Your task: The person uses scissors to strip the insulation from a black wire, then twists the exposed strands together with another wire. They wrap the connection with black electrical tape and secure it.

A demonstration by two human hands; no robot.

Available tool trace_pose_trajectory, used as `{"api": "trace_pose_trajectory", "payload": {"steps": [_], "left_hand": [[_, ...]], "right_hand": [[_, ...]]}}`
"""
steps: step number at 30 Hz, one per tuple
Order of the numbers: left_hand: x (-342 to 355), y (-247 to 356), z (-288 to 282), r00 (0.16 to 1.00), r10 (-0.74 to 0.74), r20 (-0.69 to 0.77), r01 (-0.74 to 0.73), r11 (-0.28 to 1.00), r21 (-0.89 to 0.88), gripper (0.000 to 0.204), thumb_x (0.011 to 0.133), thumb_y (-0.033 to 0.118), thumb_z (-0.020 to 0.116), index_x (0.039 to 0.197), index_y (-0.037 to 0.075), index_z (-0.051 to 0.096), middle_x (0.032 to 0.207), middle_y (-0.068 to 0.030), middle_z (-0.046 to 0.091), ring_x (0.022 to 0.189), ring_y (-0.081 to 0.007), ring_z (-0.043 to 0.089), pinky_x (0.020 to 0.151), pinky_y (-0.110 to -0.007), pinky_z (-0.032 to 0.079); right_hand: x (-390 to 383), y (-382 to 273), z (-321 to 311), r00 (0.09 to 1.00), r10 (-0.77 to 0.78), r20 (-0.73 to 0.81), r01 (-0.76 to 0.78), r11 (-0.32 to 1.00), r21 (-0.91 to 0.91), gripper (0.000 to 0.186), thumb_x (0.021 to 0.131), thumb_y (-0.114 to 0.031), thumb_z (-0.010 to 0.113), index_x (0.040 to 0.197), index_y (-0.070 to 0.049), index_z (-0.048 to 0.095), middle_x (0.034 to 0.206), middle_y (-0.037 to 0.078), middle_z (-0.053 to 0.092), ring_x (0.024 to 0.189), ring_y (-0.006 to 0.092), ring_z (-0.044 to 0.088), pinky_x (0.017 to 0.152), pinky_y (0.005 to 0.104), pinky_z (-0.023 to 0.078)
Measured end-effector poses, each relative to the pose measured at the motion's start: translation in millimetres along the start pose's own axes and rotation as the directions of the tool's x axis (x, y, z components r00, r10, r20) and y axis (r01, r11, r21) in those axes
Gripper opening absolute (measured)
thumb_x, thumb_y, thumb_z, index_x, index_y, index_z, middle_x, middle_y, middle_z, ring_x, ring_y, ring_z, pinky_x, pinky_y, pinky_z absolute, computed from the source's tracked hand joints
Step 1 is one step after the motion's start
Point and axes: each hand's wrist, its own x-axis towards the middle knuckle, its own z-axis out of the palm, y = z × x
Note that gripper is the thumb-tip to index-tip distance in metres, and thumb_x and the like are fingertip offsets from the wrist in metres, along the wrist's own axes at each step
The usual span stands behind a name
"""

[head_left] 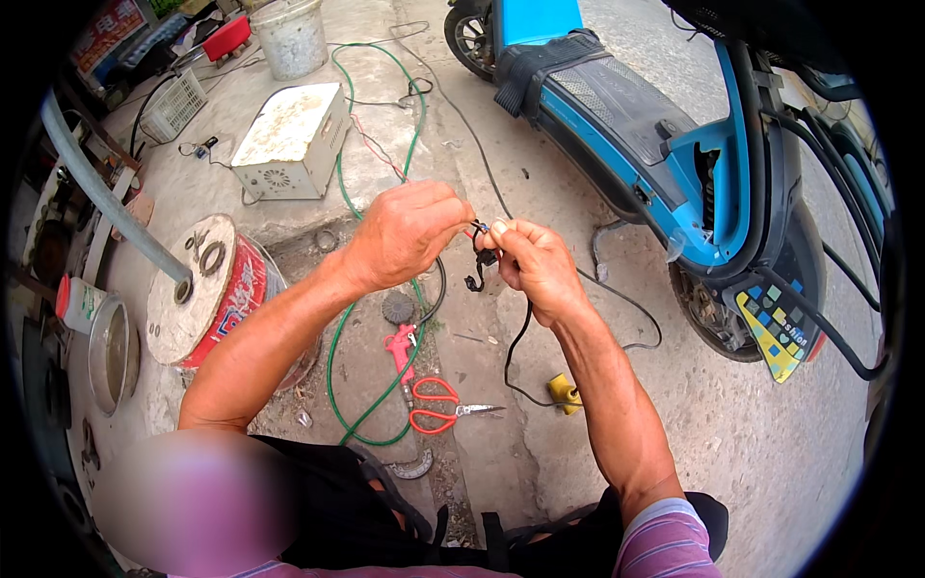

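My left hand (409,231) and my right hand (541,270) meet in front of me, both with fingers pinched. Between their fingertips is the end of a black cable (511,358), where thin wires show. The cable runs down from my right hand, which grips it. My left fingers pinch the thin wires (476,227) at its end; their tips are partly hidden. A small black connector piece (485,258) dangles just below the fingertips. On the ground beneath lie red-handled scissors (438,408) and a pink air gun (400,349).
A blue electric scooter (674,173) stands at the right. To the left are a white-topped metal box (289,130) and a drum (198,289) with a grey pipe. A green hose (330,371) loops over the concrete. Beside my right forearm lies a yellow object (565,393).
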Motion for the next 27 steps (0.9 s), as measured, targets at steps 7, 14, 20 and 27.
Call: {"api": "trace_pose_trajectory", "payload": {"steps": [7,14,20,27], "left_hand": [[1,-8,-9,0.950,-0.292,-0.108,0.247,0.917,-0.312,0.009,0.089,0.007,0.070,0.095,0.002,0.067,0.089,-0.0058,0.065,0.080,-0.0162,0.063,0.072,-0.030,0.050],[5,-4,-6,0.655,-0.654,0.379,0.734,0.431,-0.525,0.037,0.101,0.037,0.058,0.093,0.002,0.067,0.081,-0.0027,0.064,0.072,-0.0099,0.061,0.063,-0.024,0.048],[-2,-1,2,0.583,-0.585,0.563,0.797,0.280,-0.535,0.034,0.100,0.035,0.060,0.088,0.004,0.066,0.066,0.0014,0.058,0.059,-0.0081,0.054,0.057,-0.023,0.045],[-2,-2,6,0.737,-0.553,0.387,0.656,0.452,-0.604,0.019,0.098,0.021,0.064,0.093,0.002,0.066,0.077,0.0007,0.061,0.068,-0.0068,0.056,0.061,-0.024,0.048]], "right_hand": [[3,2,-3,0.999,-0.018,-0.046,0.023,0.993,0.117,0.014,0.093,-0.018,0.067,0.093,-0.005,0.068,0.072,-0.005,0.055,0.053,0.0034,0.037,0.047,0.0227,0.027],[-2,-3,3,0.993,-0.055,-0.106,0.053,0.998,-0.021,0.014,0.089,-0.018,0.072,0.090,-0.005,0.068,0.073,-0.004,0.057,0.060,0.0041,0.046,0.052,0.0232,0.036],[-2,-1,7,0.990,-0.074,-0.119,0.068,0.996,-0.054,0.012,0.087,-0.016,0.074,0.090,-0.004,0.069,0.075,-0.003,0.059,0.063,0.0053,0.048,0.055,0.0239,0.039],[-7,-8,9,0.990,-0.033,-0.136,0.021,0.996,-0.085,0.020,0.091,-0.025,0.068,0.086,-0.005,0.069,0.071,-0.004,0.057,0.060,0.0057,0.046,0.053,0.0249,0.037]]}}
